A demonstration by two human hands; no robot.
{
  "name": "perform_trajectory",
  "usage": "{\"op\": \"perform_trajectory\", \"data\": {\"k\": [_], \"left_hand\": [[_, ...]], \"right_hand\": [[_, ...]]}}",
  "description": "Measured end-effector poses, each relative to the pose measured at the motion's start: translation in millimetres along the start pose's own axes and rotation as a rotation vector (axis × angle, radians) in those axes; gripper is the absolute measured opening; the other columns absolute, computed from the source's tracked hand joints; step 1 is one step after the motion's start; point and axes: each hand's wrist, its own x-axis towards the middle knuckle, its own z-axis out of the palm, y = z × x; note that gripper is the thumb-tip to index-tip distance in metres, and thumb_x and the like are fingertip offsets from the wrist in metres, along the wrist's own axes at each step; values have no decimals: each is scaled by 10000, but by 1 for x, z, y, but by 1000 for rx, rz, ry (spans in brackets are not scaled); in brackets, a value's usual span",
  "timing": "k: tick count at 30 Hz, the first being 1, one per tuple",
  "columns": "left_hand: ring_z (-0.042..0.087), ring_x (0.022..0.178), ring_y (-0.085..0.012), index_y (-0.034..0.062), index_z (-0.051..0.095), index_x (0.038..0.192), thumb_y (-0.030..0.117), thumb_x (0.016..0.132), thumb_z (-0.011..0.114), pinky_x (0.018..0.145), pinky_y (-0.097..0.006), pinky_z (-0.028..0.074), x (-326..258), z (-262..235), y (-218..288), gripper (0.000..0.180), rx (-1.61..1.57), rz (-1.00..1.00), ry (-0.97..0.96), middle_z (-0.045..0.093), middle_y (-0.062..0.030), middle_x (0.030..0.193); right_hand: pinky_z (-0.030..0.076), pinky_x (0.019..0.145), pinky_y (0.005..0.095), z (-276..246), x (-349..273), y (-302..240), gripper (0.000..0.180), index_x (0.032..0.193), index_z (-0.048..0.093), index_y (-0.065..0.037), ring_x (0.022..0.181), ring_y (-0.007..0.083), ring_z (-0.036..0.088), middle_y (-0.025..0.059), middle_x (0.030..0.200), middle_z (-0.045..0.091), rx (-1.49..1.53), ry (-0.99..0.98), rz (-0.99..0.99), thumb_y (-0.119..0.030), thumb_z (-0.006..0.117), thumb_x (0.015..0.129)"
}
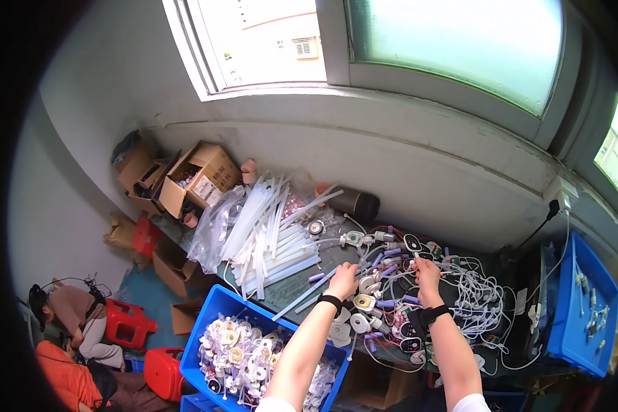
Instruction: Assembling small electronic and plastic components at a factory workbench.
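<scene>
At lower left of frame, a blue bin (209,323) holds small round parts. Mid-frame, the left hand (343,280) and right hand (427,273) reach into tangled white cables (477,295); whether either grips anything is unclear. Beyond, upper left, white plastic strips (268,233) lie piled.

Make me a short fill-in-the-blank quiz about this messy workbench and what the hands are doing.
1. Both hands, left hand and right hand, wear a black ____ on the wrist.
2. The bin of small parts below the left arm is ____ in colour.
3. The open cardboard boxes stand to the person's ____.

Missing words: band; blue; left
</scene>
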Motion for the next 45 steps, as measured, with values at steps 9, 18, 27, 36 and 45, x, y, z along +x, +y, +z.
{"op": "perform_trajectory", "data": {"k": [9, 18, 27, 36, 45], "left_hand": [[469, 1022, -328, 87, 588, 961, 147, 725, 597, 859, -419, 408, -27, 10, 14, 244, -124, 50, 0, 525, -134, 1000], [482, 1077, -281, 83, 429, 1258, 123, 816, 518, 928, -531, 319, -86, 28, 52, 452, 9, 138, 133, 503, -115, 1170], [439, 1124, -285, 43, 468, 1176, 98, 793, 525, 913, -488, 339, -104, 38, 60, 391, 65, 141, 114, 474, -127, 1215], [456, 1135, -257, 169, 460, 1252, 54, 812, 485, 912, -502, 341, -113, 19, 48, 456, -177, 77, 132, 516, -83, 1185], [507, 1022, -261, 161, 586, 1104, 31, 754, 520, 861, -416, 382, -98, 17, 49, 380, -187, 67, 106, 545, -80, 1089]], "right_hand": [[300, 413, 184, -12, 3, 3, 199, 1041, 545, -26, 515, 31, 407, -23, 702, 516, 28, 16, 21, -97, 530, 856], [471, 776, 398, 46, -46, -2, 453, 1163, 467, -34, 937, 341, 551, 163, 1215, 430, -1074, -12, -788, -96, 603, 735], [503, 705, 429, 100, -8, 57, 301, 833, 666, -31, 802, 345, 633, 205, 822, 643, -1523, -292, -304, -292, 665, 682], [468, 508, 237, 71, -4, 38, 120, 802, 519, 6, 541, 124, 587, 101, 712, 633, -480, -248, -188, -102, 566, 823], [465, 515, 205, 44, -28, 10, 74, 868, 453, -48, 613, 93, 572, 94, 809, 621, -206, -381, -273, -102, 499, 888]]}}
